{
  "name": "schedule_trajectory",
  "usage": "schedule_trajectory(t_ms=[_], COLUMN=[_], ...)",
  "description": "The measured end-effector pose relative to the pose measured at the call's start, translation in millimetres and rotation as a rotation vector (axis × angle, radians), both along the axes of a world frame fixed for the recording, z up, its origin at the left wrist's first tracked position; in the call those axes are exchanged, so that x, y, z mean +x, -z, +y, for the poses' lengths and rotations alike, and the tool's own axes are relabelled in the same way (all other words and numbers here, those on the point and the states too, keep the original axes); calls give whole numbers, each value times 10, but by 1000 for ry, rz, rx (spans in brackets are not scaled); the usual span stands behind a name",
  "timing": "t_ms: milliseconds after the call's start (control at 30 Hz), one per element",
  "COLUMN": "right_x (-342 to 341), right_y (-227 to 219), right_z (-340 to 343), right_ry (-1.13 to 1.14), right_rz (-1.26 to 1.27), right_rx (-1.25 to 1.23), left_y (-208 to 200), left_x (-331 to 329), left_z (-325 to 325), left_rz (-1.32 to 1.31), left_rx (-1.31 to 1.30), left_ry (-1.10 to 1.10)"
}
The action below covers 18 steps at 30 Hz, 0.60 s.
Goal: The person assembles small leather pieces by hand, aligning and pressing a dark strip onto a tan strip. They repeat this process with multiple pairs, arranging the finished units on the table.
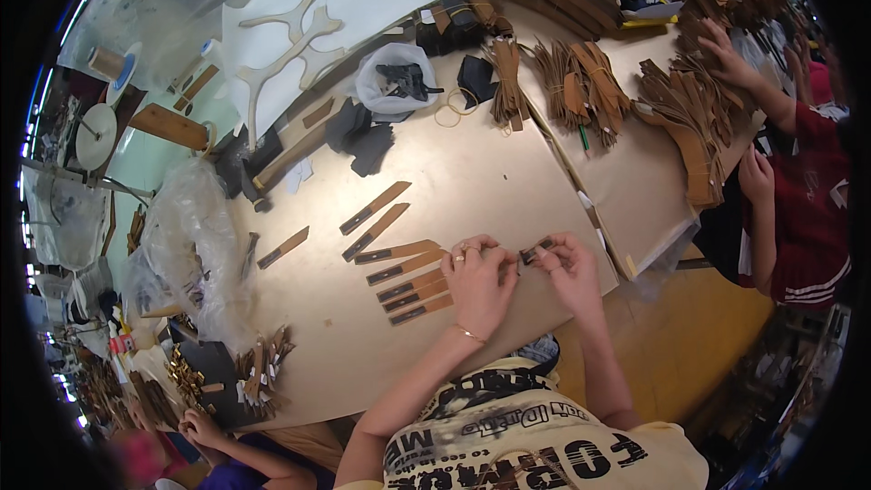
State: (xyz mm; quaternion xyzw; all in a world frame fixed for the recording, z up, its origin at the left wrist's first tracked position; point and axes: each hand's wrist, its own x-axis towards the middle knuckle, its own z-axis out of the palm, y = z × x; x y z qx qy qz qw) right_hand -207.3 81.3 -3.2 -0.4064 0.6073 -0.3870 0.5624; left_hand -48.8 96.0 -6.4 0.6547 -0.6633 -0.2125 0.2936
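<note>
Right hand [570, 272] had a dark piece [536, 250] pinched, couldn't tell with the left hand [481, 279], dark-ended strips [408, 266] left of it looked done, bundles [594, 82] beyond probably weren't.

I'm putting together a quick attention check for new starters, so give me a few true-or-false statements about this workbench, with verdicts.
1. The right hand has its fingers on a small dark piece. True.
2. The left hand has a bare wrist. False: a thin bracelet is around it.
3. Rubber bands lie beside a white plastic bag. True.
4. That bag holds tan strips. False: black pieces are in it.
5. One dark-ended tan strip lies to the left of the group of similar strips. True.
</note>
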Motion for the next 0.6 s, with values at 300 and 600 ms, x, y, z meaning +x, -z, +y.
schedule_trajectory(t_ms=[300, 600], right_x=[4, 14], right_y=[-32, -10], right_z=[-24, -27], right_ry=[-57, -21], right_rz=[91, 86], right_rx=[-34, -57], left_y=[-144, 66], left_x=[134, 74], left_z=[-108, 96], left_rz=[38, -542], left_rx=[-89, -267], left_ry=[94, 415])
